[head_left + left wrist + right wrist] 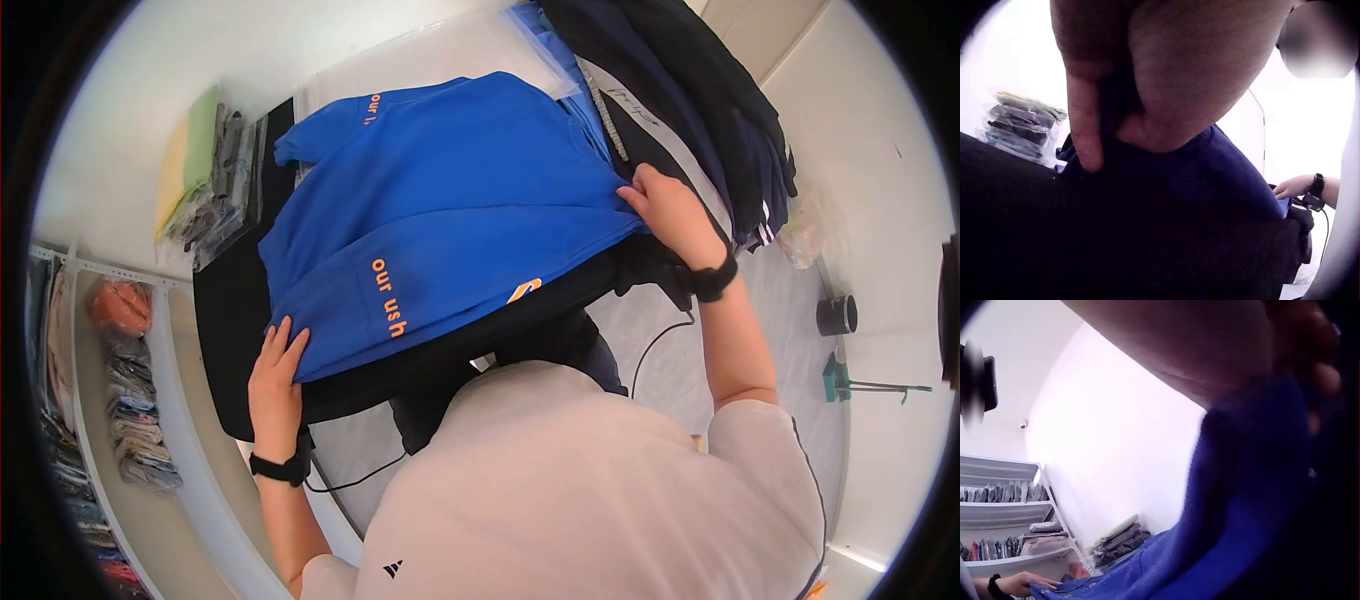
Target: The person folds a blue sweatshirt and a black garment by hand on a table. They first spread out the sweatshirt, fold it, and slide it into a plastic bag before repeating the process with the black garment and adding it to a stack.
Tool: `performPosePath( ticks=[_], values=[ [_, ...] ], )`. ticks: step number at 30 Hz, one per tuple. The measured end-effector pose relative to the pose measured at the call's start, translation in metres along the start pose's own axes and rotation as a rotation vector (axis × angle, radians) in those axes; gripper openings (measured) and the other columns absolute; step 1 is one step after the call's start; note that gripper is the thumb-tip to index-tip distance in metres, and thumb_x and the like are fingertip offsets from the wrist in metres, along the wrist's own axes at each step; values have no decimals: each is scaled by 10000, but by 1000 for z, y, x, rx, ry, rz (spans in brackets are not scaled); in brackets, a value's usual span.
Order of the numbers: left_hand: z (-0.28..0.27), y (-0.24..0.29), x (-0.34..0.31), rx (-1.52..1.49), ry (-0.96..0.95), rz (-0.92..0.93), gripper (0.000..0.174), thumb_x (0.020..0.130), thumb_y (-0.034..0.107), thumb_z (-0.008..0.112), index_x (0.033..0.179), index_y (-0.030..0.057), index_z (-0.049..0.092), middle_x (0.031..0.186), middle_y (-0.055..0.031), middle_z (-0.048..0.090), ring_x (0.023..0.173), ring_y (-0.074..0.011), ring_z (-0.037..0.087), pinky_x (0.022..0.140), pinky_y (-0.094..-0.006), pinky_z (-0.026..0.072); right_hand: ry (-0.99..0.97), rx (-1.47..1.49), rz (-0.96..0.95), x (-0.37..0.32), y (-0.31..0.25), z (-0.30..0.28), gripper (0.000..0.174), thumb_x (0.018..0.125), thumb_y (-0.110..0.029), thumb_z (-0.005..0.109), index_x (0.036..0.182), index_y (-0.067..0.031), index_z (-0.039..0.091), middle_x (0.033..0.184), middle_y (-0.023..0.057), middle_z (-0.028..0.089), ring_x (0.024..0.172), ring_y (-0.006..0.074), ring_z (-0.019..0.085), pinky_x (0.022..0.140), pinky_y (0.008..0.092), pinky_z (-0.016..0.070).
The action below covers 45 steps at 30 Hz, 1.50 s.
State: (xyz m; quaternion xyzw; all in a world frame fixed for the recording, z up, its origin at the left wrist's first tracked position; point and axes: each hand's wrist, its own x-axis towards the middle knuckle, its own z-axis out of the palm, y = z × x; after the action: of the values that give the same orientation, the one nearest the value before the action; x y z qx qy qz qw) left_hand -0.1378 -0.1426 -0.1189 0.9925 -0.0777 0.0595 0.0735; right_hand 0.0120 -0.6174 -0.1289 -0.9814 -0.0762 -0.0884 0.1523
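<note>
A blue sweatshirt (450, 190) with orange lettering lies spread on a black-covered table (225, 320). My left hand (275, 385) rests on its near left corner, the fingers straight and spread over the cloth. In the left wrist view, dark blue cloth shows beside the fingers of the left hand (1147, 94). At the garment's right end, my right hand (675, 215) pinches the edge between thumb and fingers. From the right wrist, the blue cloth (1235, 487) rises in a fold up to the right hand (1297, 356), whose fingers are mostly in shadow.
Dark garments (690, 110) are heaped at the table's right end. Bagged folded clothes (215, 180) stand at the left back, by a clear plastic sheet (420, 70). A shelf (150, 400) with packed clothes is at left. A black cable (650, 345) hangs below the right hand.
</note>
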Motion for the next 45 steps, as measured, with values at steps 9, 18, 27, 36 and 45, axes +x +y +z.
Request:
performPosePath(
  ticks=[9,18,27,36,45],
  values=[
    [-33,13,-24,-177,-277,-31,746,587,-71,639,1303,89,501,1406,-141,427,1336,-354,339,1073,-433,323,-389,-29,18,-12,8,-24,341,814,-345,672,760,-18,588,678,162,607,656,309,594,598,380,449],
    [-124,-59,59,-245,-30,-51,375,814,-6,566,1189,4,571,1202,-147,602,1141,-254,554,992,-331,393,-299,-59,-231,125,-76,-105,342,848,-314,625,768,16,586,606,115,577,504,211,557,483,332,442],
    [-21,-118,182,-318,-321,-87,313,840,174,629,1100,0,617,968,-137,668,909,-218,630,813,-325,499,-584,-291,-396,272,-115,43,529,865,-462,559,1099,7,627,997,210,662,967,367,609,874,425,460],
    [19,-93,202,-381,-406,-103,384,713,185,760,1020,-17,649,938,-162,671,906,-251,630,801,-340,485,-448,92,-439,277,-137,115,468,773,-341,688,1106,-19,622,1097,201,630,1034,345,590,908,417,456],
    [8,-107,195,-687,-460,-308,508,740,354,721,1058,-26,608,1002,-115,639,931,-196,589,835,-306,451,41,300,-199,291,-92,141,236,827,-202,604,1008,-51,628,984,217,647,922,365,622,830,429,487]
  ],
)
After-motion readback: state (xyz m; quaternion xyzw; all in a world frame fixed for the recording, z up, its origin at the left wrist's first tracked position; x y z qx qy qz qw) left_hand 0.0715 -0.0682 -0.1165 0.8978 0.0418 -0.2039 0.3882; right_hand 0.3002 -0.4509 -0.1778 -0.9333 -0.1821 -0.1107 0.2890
